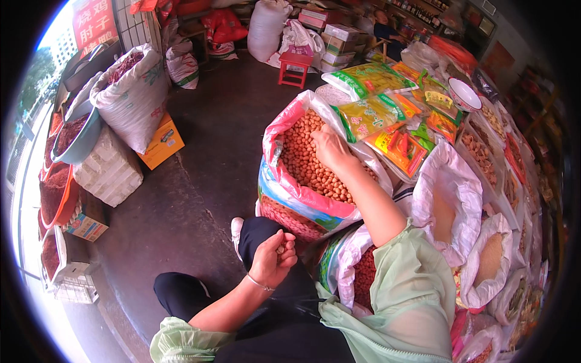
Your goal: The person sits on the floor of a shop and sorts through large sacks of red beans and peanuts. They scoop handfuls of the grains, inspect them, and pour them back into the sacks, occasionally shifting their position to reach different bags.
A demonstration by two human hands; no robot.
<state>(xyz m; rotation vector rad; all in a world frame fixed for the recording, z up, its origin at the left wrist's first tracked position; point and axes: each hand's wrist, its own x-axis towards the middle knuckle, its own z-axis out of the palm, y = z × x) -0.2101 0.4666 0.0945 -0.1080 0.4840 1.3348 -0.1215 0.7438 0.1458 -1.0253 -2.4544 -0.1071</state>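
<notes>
An open woven sack point(313, 199) with a rolled pink rim stands before me, filled with shelled peanuts point(302, 154). My right hand point(329, 143) reaches over the near right rim, its fingers down among the peanuts; its fingertips are partly hidden, so its grip is unclear. My left hand point(274, 258), a bangle at the wrist, is curled palm up above my knee and holds a few small pale pieces, perhaps peanuts. Just below the sack, partly under my right sleeve, another open sack point(347, 272) holds smaller dark red peanuts or beans.
Plastic packets of pickled vegetables point(370, 118) and a white bowl point(464, 94) lie beyond the sack to the right. Open sacks of grain point(447, 204) stand at right. A red stool point(295, 68) stands farther back, with a person point(386, 34) beyond. Left are a chili sack point(131, 100) and tubs point(72, 140).
</notes>
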